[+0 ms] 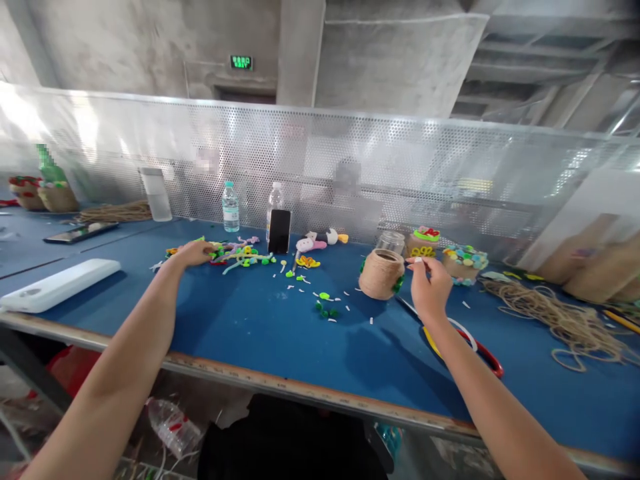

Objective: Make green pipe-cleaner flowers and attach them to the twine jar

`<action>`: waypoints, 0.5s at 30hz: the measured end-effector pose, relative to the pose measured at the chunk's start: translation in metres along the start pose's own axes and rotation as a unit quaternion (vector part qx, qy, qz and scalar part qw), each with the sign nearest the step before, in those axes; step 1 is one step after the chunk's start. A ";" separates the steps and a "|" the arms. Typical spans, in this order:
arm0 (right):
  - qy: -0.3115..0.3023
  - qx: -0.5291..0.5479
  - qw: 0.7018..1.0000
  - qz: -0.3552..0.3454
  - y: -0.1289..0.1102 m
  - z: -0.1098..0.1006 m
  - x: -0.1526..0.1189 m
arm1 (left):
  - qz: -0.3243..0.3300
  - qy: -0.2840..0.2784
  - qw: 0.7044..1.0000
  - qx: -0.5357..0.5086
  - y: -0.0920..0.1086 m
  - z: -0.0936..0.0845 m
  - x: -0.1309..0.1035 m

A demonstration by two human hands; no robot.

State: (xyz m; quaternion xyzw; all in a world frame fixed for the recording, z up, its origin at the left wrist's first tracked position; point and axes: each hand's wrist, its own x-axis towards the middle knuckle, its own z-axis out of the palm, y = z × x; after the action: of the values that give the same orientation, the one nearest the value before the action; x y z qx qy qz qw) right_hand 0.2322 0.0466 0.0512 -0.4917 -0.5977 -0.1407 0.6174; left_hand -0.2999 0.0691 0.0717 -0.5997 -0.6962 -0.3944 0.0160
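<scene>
My left hand (pixel 195 254) reaches to a loose pile of coloured fuzzy pipe-cleaner pieces (pixel 245 256); its fingers are curled at the pile, and what they pinch is too small to make out. Beside the twine-wrapped jar (pixel 379 275), my right hand (pixel 431 288) is raised with its fingertips pressed together; a small white spot shows there, but I cannot tell what it is. Green decorations sit on the jar's sides. Scissors (pixel 467 339) with red, yellow and white on the handles lie beneath my right forearm.
White scraps and green bits (pixel 325 311) are scattered mid-table. Behind stand a phone (pixel 279 232), water bottles (pixel 231 208) and decorated jars (pixel 464 265). Loose twine (pixel 565 317) lies at right, a white oblong device (pixel 60 285) at left. A perforated metal screen (pixel 310 153) borders the back.
</scene>
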 end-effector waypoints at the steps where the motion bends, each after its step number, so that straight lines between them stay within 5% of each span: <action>1: 0.000 0.000 1.000 0.002 0.000 0.000 0.000 | -0.010 -0.006 1.000 0.017 -0.002 -0.001 0.001; 7: 0.010 0.003 1.000 0.016 0.002 0.002 0.000 | -0.035 0.070 0.993 0.083 -0.004 -0.016 -0.003; 15: -0.004 0.006 1.000 -0.001 -0.019 -0.004 -0.002 | -0.022 0.108 0.994 0.010 0.002 -0.014 -0.003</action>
State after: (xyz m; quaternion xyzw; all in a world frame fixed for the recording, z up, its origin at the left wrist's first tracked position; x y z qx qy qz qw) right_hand 0.2193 0.0337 0.0587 -0.4876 -0.6015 -0.1357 0.6181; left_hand -0.3037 0.0587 0.0815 -0.5377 -0.7076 -0.4498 0.0886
